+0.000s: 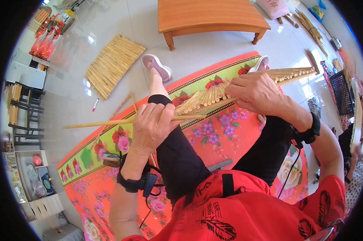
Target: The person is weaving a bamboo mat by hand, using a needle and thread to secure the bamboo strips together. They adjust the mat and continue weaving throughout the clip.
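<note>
A row of straw-coloured reed stalks, bound side by side into a mat (205,98), stretches across my lap with its cut ends facing me. My right hand (255,93) is closed over the mat's near edge, fingers curled around the stalk ends. To the left, my left hand (152,125) is closed in a fist around a long loose reed stalk (95,123), which sticks out on both sides of it. That fist is close to the mat's left end. My fingers hide the binding there, so I cannot make it out.
A flat reed mat (115,66) lies on the tiled floor, with a marker pen (95,105) nearby. A wooden table (209,16) stands ahead. Flowered cloth (229,134) spreads under my legs. Stacked stools (27,114) stand left; a reed bundle (312,30) lies far right.
</note>
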`<state>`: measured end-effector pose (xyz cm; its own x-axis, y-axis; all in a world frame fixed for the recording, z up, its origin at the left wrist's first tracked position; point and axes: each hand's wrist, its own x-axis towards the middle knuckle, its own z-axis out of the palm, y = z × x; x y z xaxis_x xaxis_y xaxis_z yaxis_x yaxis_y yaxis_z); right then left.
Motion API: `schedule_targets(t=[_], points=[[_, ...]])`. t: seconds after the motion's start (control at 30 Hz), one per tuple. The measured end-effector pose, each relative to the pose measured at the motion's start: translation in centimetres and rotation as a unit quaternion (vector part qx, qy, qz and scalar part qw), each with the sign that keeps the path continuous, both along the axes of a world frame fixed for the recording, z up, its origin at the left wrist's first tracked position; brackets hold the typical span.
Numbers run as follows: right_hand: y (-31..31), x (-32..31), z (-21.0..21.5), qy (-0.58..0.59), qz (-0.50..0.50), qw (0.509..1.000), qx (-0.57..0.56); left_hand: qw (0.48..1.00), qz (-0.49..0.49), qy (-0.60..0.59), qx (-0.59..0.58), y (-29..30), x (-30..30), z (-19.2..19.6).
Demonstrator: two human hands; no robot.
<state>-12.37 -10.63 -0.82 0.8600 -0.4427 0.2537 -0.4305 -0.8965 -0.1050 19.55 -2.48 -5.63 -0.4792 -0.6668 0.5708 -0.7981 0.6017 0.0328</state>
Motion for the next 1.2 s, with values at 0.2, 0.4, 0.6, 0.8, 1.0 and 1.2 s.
schedule_targets(t=[0.2,0.4,0.6,0.8,1.0,1.2], points=[[0.6,-0.4,-0.3,0.002,0.006,1.0,-0.002,0.992,0.087,-0.073,0.049,3.8,-2.3,0.8],[0.4,-0.3,-0.9,-0.006,0.005,1.0,-0.022,0.985,0.158,0.016,0.071,6.6,-4.0,0.0],[0.4,-0.4,-1.2,0.001,0.025,0.999,-0.028,0.957,0.127,0.206,0.158,7.7,-4.3,-2.1],[0.6,-0.6,-1.5,-0.008,0.009,0.999,-0.047,0.969,0.009,0.155,0.194,9.8,-6.0,-1.9],[-1.3,0.7,-1.4,-0.006,0.016,0.999,-0.031,0.958,-0.056,0.15,0.237,15.7,-7.4,-2.5],[-0.5,0.0,-1.5,-0.015,-0.001,0.999,-0.037,0.902,0.352,0.033,0.247,15.0,5.1,-3.2]])
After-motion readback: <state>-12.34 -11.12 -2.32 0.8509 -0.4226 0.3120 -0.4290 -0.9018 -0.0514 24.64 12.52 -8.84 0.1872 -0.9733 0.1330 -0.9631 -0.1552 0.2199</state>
